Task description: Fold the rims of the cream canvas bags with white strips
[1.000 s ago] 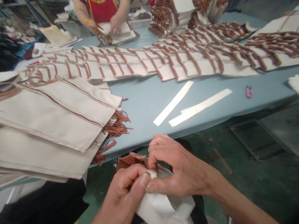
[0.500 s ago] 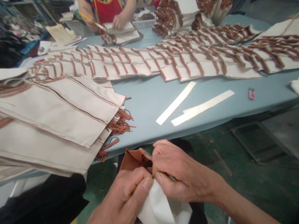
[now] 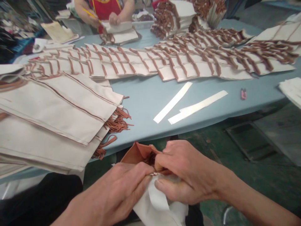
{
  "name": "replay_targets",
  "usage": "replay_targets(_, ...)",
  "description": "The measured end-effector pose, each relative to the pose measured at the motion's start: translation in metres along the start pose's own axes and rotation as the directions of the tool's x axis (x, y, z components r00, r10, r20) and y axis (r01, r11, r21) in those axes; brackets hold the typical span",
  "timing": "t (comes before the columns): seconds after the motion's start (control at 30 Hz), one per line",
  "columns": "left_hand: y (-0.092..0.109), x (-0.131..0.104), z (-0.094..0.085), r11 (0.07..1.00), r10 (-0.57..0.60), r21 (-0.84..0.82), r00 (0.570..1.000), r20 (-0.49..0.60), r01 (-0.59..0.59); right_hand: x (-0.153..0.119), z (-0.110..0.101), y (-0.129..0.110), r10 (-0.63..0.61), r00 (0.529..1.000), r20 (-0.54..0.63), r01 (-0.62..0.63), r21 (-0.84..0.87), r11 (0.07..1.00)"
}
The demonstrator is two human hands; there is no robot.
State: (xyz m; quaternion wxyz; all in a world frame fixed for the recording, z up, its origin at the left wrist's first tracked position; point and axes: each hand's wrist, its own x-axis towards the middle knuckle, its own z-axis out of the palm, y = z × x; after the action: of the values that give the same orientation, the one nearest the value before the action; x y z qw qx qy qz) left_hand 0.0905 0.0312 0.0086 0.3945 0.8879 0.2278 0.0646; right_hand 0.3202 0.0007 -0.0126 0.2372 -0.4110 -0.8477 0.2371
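Between my two hands is a sewn fabric piece, cream cloth below and brown lining above, held over my lap. My left hand pinches its edge from the left, thumb on the cream side. From the right, my right hand grips the same edge, fingers curled over the brown side and thumb below. A stitched seam shows between the thumbs. The brown part stands open behind the hands, with dark cords inside it. The lower cloth hangs toward me, partly hidden by the hands.
A blue-covered table lies ahead, with cream strips and a small pink-handled tool. Rows of brown-edged cream pieces cross it. Stacked cream panels with brown cords lie left. A co-worker holds a yellow stick opposite.
The view has shifted slightly. My left hand has flattened and turned along the edge, and my thumbs have parted, exposing the stitched seam. Both hands still hold the fabric piece.
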Motion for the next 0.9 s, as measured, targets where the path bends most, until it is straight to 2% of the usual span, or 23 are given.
replay_targets(0.13,0.000,0.001,0.004,0.990,0.118,0.086,0.987,-0.111,-0.109,0.000,0.000,-0.004,0.046,0.997,0.063,-0.050,0.068,0.996)
replay_targets(0.23,-0.005,-0.001,0.011,0.962,0.219,0.209,0.956,-0.196,-0.178,-0.001,0.005,-0.003,0.049,0.999,0.004,-0.049,0.225,0.973)
replay_targets(0.3,-0.010,0.000,0.015,0.928,0.285,0.302,0.937,-0.204,-0.217,-0.002,0.012,-0.001,0.095,0.995,-0.014,-0.082,0.388,0.918)
replay_targets(0.33,-0.013,0.001,0.017,0.908,0.317,0.342,0.930,-0.185,-0.242,-0.003,0.016,0.001,0.129,0.991,0.020,-0.122,0.494,0.861)
replay_targets(0.4,-0.019,0.005,0.019,0.870,0.358,0.404,0.925,-0.125,-0.282,-0.005,0.025,0.006,0.185,0.972,0.146,-0.233,0.705,0.670)
replay_targets(0.47,-0.025,0.009,0.021,0.849,0.367,0.437,0.927,-0.083,-0.297,-0.006,0.033,0.010,0.212,0.945,0.250,-0.322,0.833,0.451)
replay_targets(0.5,-0.027,0.011,0.022,0.845,0.370,0.441,0.926,-0.074,-0.303,-0.007,0.035,0.012,0.224,0.936,0.272,-0.340,0.862,0.375)
replay_targets(0.57,-0.030,0.011,0.023,0.862,0.357,0.411,0.931,-0.078,-0.296,-0.007,0.037,0.013,0.261,0.924,0.280,-0.357,0.875,0.326)
replay_targets(0.63,-0.030,0.008,0.024,0.905,0.337,0.317,0.932,-0.129,-0.283,-0.008,0.033,0.011,0.276,0.919,0.281,-0.375,0.837,0.397)
replay_targets(0.7,-0.027,0.004,0.023,0.950,0.292,0.177,0.933,-0.211,-0.257,-0.010,0.025,0.007,0.264,0.946,0.187,-0.312,0.743,0.592)
replay_targets(0.77,-0.023,0.000,0.018,0.972,0.232,0.015,0.942,-0.243,-0.236,-0.011,0.016,0.002,0.175,0.985,0.009,-0.151,0.545,0.825)
replay_targets(0.83,-0.019,0.001,0.012,0.979,0.151,-0.110,0.973,-0.177,-0.171,-0.011,0.008,-0.001,0.041,0.991,-0.124,-0.003,0.285,0.958)
replay_targets(0.9,-0.017,0.005,0.007,0.983,0.094,-0.150,0.992,-0.083,-0.105,-0.010,0.002,-0.004,-0.053,0.986,-0.160,0.066,0.082,0.994)
